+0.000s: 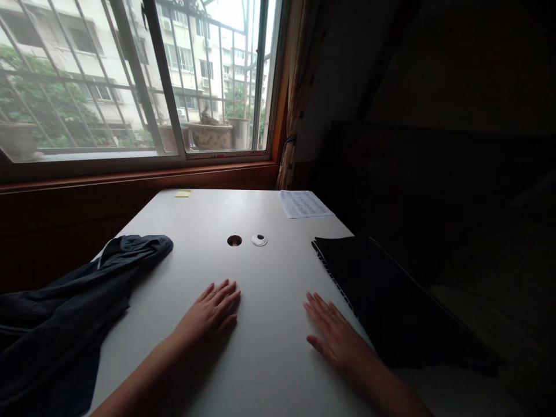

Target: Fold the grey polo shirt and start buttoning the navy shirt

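Note:
My left hand (pixel 212 311) lies palm down on the white table (pixel 269 370), its fingers stretched out and holding nothing. Also flat on the tabletop is my right hand (pixel 332 333), fingers extended and thumb apart, with nothing in it. Just right of that hand lies a folded dark cloth (pixel 391 295) with a pale stitched edge. A crumpled dark blue garment (pixel 82 295) with light piping hangs over the table's left edge, apart from my left hand.
Beyond my hands are a round hole (pixel 234 240) in the tabletop and a white round cover (pixel 259 240) beside it. Printed papers (pixel 304 204) lie at the far right corner, a yellow sticky note (pixel 183 193) at the far left. Behind stands a barred window (pixel 208 81).

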### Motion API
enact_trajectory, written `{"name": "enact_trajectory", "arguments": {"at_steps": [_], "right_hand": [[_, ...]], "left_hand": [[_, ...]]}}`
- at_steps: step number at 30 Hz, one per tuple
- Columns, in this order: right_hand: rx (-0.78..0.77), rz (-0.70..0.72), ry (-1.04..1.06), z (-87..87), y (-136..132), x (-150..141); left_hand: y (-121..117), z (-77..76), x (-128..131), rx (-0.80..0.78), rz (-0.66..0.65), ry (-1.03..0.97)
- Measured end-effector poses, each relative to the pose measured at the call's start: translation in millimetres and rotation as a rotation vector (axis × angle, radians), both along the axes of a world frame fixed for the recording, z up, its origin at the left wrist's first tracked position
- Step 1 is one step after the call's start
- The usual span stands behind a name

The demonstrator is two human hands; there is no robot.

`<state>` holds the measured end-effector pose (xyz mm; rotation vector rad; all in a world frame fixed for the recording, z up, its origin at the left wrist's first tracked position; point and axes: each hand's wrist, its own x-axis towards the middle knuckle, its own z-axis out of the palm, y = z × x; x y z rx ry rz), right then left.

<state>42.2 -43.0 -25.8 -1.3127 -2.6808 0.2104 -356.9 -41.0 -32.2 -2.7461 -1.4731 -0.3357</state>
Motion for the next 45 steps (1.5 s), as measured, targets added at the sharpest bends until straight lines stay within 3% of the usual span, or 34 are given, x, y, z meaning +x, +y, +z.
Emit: {"name": "enact_trajectory", "arguments": {"at_steps": [5, 11, 13, 16, 19, 22, 27, 30, 33, 38, 42, 45], "right_hand": [[-0.045, 0.031, -0.030, 3.0, 11.0, -29.2], [-0.024, 0.036, 0.019, -0.2, 11.6, -31.1], [-0.015, 0.034, 0.024, -1.4, 11.4, -29.6], [-0.010, 0.036, 0.032, -2.2, 12.1, -28.6], [-0.007, 0.038, 0.036, -2.3, 12.9, -28.3], [-0.007, 0.040, 0.044, -2.9, 13.6, -27.9], [-0.004, 0.043, 0.068, -4.4, 14.1, -27.4], [-0.012, 0.037, 0.064, -3.8, 13.9, -27.6], [-0.009, 0.028, 0.054, -2.5, 13.8, -28.3], [0.007, 0.018, 0.031, -1.2, 13.8, -29.5], [0.017, 0.000, 0.057, 0.4, 11.7, -31.9], [0.003, 0.020, 0.086, 3.7, 7.8, -39.7]], "left_hand": [[4.2, 26.1, -33.3, 0.149, 0.217, -0.031], [-6.0, 68.7, -126.6, 0.427, 0.719, 0.016], [-14.7, 72.0, -155.3, 0.404, 0.886, 0.053], [-25.4, 70.5, -184.8, 0.241, 1.050, 0.054], [-29.0, 68.8, -196.9, 0.183, 1.121, 0.011], [-26.9, 69.5, -195.0, 0.279, 1.119, 0.000], [-16.7, 72.1, -160.6, 0.522, 0.958, 0.007], [-9.5, 71.4, -120.4, 0.532, 0.761, -0.071], [-5.6, 65.9, -74.8, 0.444, 0.546, -0.128], [-11.8, 51.7, -9.4, 0.161, 0.025, -0.177], [-26.3, 50.3, 26.0, -0.101, -0.353, -0.256], [-36.5, 55.3, 40.0, -0.220, -0.489, -0.318]]}}
